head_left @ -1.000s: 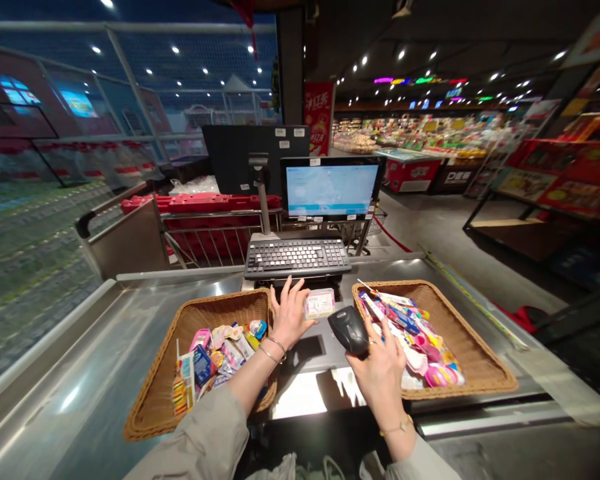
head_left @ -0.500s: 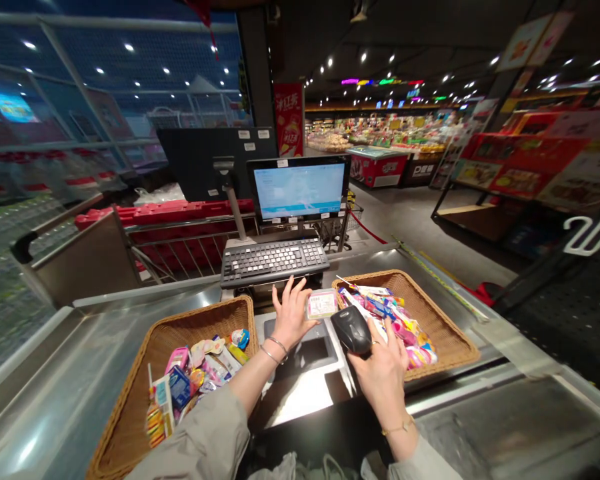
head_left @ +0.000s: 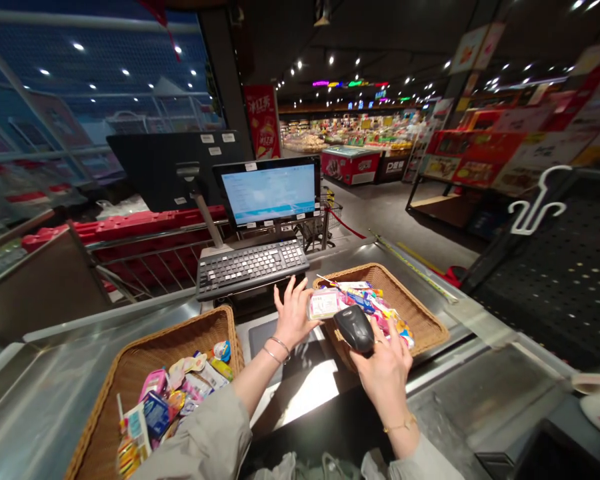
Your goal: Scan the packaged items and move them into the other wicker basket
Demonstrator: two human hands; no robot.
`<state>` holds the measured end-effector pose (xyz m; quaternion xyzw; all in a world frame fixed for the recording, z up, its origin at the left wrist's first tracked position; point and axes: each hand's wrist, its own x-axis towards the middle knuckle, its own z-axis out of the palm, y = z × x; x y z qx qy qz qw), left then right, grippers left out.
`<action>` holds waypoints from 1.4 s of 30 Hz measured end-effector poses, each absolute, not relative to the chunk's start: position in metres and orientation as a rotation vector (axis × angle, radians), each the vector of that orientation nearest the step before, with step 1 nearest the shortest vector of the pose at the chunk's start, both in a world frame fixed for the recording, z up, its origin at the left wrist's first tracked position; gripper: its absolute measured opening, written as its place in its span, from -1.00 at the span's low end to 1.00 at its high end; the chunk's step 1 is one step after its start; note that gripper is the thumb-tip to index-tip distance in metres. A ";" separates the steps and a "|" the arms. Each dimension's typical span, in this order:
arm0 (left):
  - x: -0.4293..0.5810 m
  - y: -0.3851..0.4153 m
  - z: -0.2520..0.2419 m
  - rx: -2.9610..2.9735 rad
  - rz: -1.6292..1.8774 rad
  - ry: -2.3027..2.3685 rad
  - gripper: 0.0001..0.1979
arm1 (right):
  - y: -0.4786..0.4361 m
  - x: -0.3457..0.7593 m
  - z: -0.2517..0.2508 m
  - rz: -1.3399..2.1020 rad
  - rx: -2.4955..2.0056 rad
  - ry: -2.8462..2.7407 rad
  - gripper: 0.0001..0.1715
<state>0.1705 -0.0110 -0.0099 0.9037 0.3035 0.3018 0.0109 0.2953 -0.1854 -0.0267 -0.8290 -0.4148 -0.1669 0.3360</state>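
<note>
My left hand pinches a small pale packet with a pink label between thumb and fingers, just in front of the keyboard. My right hand grips a black handheld scanner, its head pointed up at the packet from close below. To the right a wicker basket holds several colourful small packets. A second wicker basket at my left also holds several sweets and packets.
A lit screen stands behind the keyboard on the steel checkout counter. A flat scanner window lies between the baskets. Red shopping baskets sit behind a rail. Shop shelves fill the right side.
My view has swung to the right, so everything has slid left in the picture. The packet and the scanner stay held close together, now over the edge of the right basket.
</note>
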 end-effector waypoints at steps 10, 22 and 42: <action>0.193 -0.021 -0.011 2.869 0.860 0.916 -0.31 | -0.202 0.319 -0.032 -0.445 -2.216 -0.971 -0.36; 0.222 -0.035 -0.019 2.905 0.788 0.807 -0.28 | -0.226 0.349 -0.033 -0.462 -2.240 -0.804 -0.31; 0.287 -0.063 -0.036 2.934 0.615 0.573 -0.26 | -0.254 0.373 -0.039 -0.478 -2.315 -0.689 -0.50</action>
